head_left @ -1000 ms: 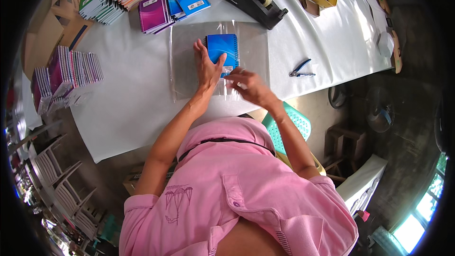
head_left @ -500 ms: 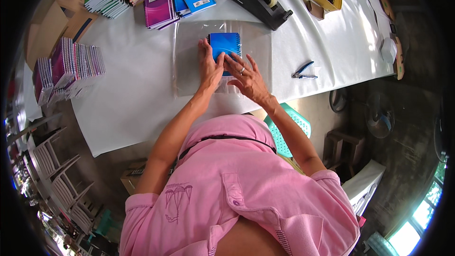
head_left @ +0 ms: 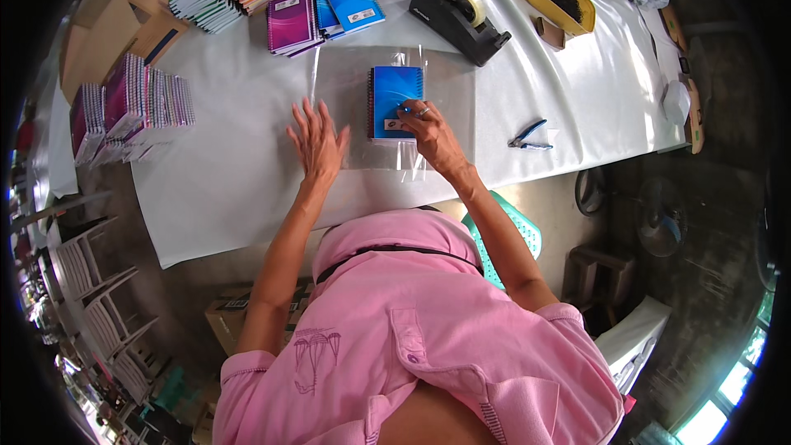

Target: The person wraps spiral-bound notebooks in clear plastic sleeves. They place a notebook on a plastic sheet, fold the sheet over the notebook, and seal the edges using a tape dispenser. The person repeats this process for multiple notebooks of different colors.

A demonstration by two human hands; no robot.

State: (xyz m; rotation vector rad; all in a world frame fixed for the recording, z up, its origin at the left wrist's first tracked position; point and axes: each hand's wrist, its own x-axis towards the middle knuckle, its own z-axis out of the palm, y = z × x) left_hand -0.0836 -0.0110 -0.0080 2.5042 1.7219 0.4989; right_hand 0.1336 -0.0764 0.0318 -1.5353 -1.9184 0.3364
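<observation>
A small stack of spiral notebooks, with a blue notebook (head_left: pixel 395 86) on top, lies on a clear plastic sheet (head_left: pixel 350 156) in front of me. Coils show along both its left and right sides, and a white label sits near its lower edge. My right hand (head_left: pixel 435 136), a ring on one finger, is closed at the notebook's right edge, its curled fingertips pinching the cover there. Left of the stack, my left hand (head_left: pixel 317 142) hovers over the sheet's left part, fingers spread and holding nothing.
Beyond the sheet are purple notebooks (head_left: pixel 292 23), blue notebooks (head_left: pixel 353 4) and a black tape dispenser (head_left: pixel 461 21). Blue-handled cutters (head_left: pixel 531 136) lie right, a yellow tub (head_left: pixel 587 21) of dark pieces farther back. Bundled notebooks (head_left: pixel 132 107) stand left, near a cardboard box (head_left: pixel 132 25).
My left hand has let go of the notebook and moved left, fingers spreading. My right hand has curled at the notebook's right edge. The whole view has shifted slightly.
</observation>
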